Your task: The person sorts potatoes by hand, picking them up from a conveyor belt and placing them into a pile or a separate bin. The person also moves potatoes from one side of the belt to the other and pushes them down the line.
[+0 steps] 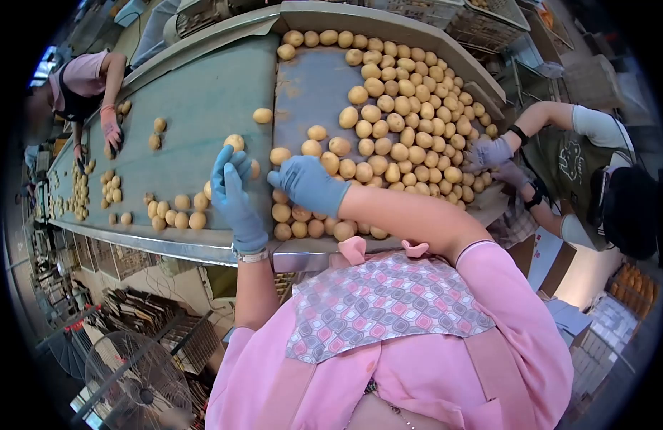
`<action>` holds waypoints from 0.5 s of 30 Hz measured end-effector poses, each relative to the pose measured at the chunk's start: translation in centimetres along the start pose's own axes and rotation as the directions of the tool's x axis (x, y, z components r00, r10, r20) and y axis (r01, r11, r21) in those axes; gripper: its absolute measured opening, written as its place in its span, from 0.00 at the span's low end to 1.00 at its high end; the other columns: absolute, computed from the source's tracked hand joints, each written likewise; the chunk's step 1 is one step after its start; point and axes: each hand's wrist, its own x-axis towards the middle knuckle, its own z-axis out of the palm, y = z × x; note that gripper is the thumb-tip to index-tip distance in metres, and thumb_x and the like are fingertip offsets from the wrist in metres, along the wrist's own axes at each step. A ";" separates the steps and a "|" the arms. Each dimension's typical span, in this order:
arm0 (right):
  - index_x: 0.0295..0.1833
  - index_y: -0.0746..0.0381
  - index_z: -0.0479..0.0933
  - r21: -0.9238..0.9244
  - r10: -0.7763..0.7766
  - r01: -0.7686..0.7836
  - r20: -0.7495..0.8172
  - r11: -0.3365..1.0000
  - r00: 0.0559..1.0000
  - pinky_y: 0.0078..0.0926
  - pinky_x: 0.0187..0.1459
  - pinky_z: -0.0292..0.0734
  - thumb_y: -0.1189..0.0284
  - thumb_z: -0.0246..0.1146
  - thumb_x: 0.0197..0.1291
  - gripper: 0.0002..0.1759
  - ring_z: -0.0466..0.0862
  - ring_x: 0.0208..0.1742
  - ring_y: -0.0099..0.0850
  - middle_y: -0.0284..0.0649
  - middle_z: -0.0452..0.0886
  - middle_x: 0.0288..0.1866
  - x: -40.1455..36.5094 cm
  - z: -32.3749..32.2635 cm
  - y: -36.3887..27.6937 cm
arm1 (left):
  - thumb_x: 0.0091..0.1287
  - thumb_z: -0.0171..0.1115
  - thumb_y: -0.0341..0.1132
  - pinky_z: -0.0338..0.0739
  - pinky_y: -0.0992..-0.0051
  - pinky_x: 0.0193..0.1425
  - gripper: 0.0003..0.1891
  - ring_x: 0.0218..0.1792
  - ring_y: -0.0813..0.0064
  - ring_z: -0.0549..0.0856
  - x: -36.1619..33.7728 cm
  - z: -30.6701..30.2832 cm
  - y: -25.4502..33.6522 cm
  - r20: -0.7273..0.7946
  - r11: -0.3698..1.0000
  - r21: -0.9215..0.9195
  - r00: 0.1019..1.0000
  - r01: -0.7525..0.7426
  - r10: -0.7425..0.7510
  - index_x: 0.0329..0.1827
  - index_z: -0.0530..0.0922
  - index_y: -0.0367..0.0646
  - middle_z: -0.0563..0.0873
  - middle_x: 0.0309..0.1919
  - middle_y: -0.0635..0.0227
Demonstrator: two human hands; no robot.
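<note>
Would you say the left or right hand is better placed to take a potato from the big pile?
Probably the right hand: it hovers over the piled potatoes, while the left hand sits on the green belt.

fan [134,373] lower left | wire crates [482,18] at top | stacked racks [152,315] on floor

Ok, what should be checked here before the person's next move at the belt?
1. Gloves on: ok; left hand and right hand both wear blue gloves.
2. Left hand free: ok; it is open, next to one round tan item.
3. Right hand's grip: cannot tell; it lies palm down at the edge of the pile.
4. Clear of the co-worker's gloved hand: ok; it is at the pile's far side.
5. Motion of the belt: cannot tell.
</note>
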 end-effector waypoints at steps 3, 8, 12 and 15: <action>0.54 0.56 0.83 0.777 0.304 -0.088 -0.137 0.624 0.943 0.36 0.36 0.81 0.65 0.61 0.74 0.10 0.92 0.42 0.37 0.42 0.88 0.37 -2.8 -2.4 3.2 | 0.90 0.44 0.45 0.75 0.60 0.80 0.27 0.73 0.57 0.80 0.9 -1.2 -0.2 0.233 0.894 -0.347 0.949 0.284 -0.211 0.83 0.67 0.37 0.79 0.75 0.51; 0.61 0.61 0.82 0.976 0.382 -0.098 0.168 -0.196 0.909 0.21 0.39 0.79 0.61 0.59 0.82 0.17 0.83 0.39 0.22 0.29 0.85 0.45 -6.6 -2.2 6.4 | 0.89 0.39 0.49 0.66 0.51 0.87 0.32 0.80 0.47 0.72 0.6 -0.1 -0.1 0.503 0.712 -0.470 0.821 0.522 -0.270 0.86 0.62 0.35 0.70 0.81 0.45; 0.54 0.60 0.86 0.949 0.197 -0.316 0.307 0.015 0.931 0.13 0.36 0.73 0.63 0.61 0.78 0.14 0.78 0.36 0.17 0.31 0.84 0.42 -10.5 -2.1 10.1 | 0.89 0.40 0.48 0.67 0.53 0.87 0.32 0.79 0.49 0.74 0.9 -0.3 -0.5 0.517 0.760 -0.433 0.824 0.485 -0.232 0.86 0.62 0.34 0.73 0.79 0.45; 0.63 0.56 0.82 0.985 0.453 -0.006 0.084 -0.170 0.887 0.18 0.37 0.80 0.63 0.58 0.79 0.16 0.81 0.41 0.18 0.33 0.86 0.51 -8.4 -8.2 21.4 | 0.89 0.41 0.50 0.66 0.50 0.86 0.33 0.80 0.47 0.73 0.2 -0.2 0.3 0.598 0.597 -0.479 0.737 0.644 -0.315 0.87 0.60 0.36 0.72 0.80 0.46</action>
